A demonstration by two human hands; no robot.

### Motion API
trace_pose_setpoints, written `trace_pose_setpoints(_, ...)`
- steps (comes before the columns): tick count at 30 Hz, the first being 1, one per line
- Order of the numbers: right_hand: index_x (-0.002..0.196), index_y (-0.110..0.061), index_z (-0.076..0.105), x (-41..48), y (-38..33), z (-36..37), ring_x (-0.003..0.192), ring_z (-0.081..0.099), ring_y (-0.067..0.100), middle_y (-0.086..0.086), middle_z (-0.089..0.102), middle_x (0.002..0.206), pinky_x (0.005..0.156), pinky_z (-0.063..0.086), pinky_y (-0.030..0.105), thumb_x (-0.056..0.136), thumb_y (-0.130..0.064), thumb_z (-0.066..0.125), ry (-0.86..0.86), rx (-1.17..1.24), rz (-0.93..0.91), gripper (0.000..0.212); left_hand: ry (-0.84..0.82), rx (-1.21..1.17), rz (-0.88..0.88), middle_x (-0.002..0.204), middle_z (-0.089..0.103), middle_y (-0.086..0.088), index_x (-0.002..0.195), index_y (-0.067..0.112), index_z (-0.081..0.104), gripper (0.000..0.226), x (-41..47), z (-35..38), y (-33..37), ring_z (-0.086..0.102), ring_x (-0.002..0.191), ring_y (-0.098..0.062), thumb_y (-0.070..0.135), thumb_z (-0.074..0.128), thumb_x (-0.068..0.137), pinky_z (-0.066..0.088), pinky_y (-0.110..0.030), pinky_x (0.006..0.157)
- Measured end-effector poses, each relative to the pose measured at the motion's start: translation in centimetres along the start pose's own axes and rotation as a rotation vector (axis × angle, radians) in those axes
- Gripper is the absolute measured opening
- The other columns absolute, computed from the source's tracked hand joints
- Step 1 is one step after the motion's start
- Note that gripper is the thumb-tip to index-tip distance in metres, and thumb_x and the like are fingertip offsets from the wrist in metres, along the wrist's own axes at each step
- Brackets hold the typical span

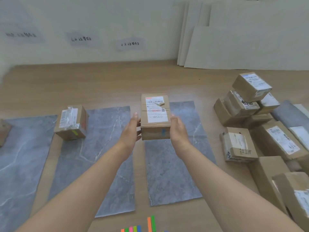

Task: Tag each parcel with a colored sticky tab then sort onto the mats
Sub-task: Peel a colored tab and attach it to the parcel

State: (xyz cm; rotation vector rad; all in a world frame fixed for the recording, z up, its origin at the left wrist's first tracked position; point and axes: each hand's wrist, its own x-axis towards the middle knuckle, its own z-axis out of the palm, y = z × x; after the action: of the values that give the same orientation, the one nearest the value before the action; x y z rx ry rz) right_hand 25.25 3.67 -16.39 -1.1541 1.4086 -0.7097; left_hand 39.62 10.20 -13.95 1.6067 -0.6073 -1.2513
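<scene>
**Blue-tagged parcel held over the right mat**

You work on the wooden floor (108, 84). 3 grey marbled mats lie side by side on it, which I judge gives 1 lane per colour: the left mat (21, 156), the middle mat (107, 164) and the right mat (175, 173).

The pile of parcels (250, 114) sits at your right, probably as the supply.

The held parcel (155, 118) hangs above the far end of the right mat. Its blue tab (163, 132) faces you, so tagging looks done and sorting is the step in hand.

Your left hand (132, 129) and right hand (178, 129) press its 2 sides, palms inward and fingers mostly straight, with the right fingertips partly hidden.

On the middle mat, 1 sorted parcel (71, 123) shows a yellow-green tab (75, 132). Spare tab strips (151, 223) lie close to you.

The shipping label (156, 109) carries a barcode and red print, too blurred to read. The 3 wall sheets (130, 44) bear handwritten Chinese characters I cannot read.
</scene>
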Motion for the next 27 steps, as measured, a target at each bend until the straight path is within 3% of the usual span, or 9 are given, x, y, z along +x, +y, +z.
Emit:
trace_pose_setpoints(7,0.120,-0.032,0.061,6.9,3.2,0.5,0.107,0.060,0.012,-0.008,0.067,0.114,0.089,0.049,0.035,0.101,-0.046,0.031,-0.021,0.000,0.102,0.038,0.034,0.023,-0.125,0.110,0.057,0.028,0.118,0.038,0.057,0.044,6.2,1.8,-3.6,0.055,0.117,-0.022,0.053,0.018,0.106,0.034,-0.038,0.112)
trace_pose_setpoints(13,0.118,-0.030,0.065,11.4,4.7,1.3,0.109,0.061,0.016,-0.006,0.069,0.115,0.096,0.048,0.038,0.089,-0.056,0.033,-0.020,-0.013,0.156,0.050,0.073,-0.002,-0.164,0.110,0.056,0.024,0.118,0.035,0.056,0.046,10.6,2.6,-5.3,0.054,0.118,-0.024,0.052,0.016,0.106,0.034,-0.040,0.112)
trace_pose_setpoints(17,0.111,-0.023,0.065,14.0,5.6,1.3,0.100,0.061,0.014,-0.003,0.070,0.109,0.085,0.046,0.033,0.102,-0.047,0.036,-0.007,0.030,0.189,0.039,0.086,-0.021,-0.140,0.106,0.056,0.027,0.108,0.041,0.057,0.040,12.4,3.5,-5.7,0.057,0.100,-0.010,0.048,0.018,0.107,0.038,-0.034,0.103)
trace_pose_setpoints(21,0.110,-0.021,0.061,15.3,6.1,1.7,0.099,0.059,0.015,-0.003,0.067,0.107,0.080,0.044,0.032,0.104,-0.043,0.035,0.005,0.031,0.182,0.035,0.082,-0.002,-0.105,0.116,0.057,0.026,0.118,0.041,0.055,0.039,13.4,3.6,-6.2,0.057,0.107,-0.008,0.047,0.018,0.108,0.043,-0.025,0.094)
trace_pose_setpoints(27,0.116,-0.019,0.054,15.5,6.4,1.7,0.093,0.055,0.009,-0.007,0.062,0.104,0.074,0.041,0.029,0.108,-0.039,0.033,-0.033,0.018,0.162,0.030,0.117,-0.041,-0.114,0.140,0.053,0.010,0.143,0.028,0.050,0.051,14.2,3.6,-7.0,0.053,0.126,-0.023,0.050,0.022,0.107,0.036,-0.039,0.115)
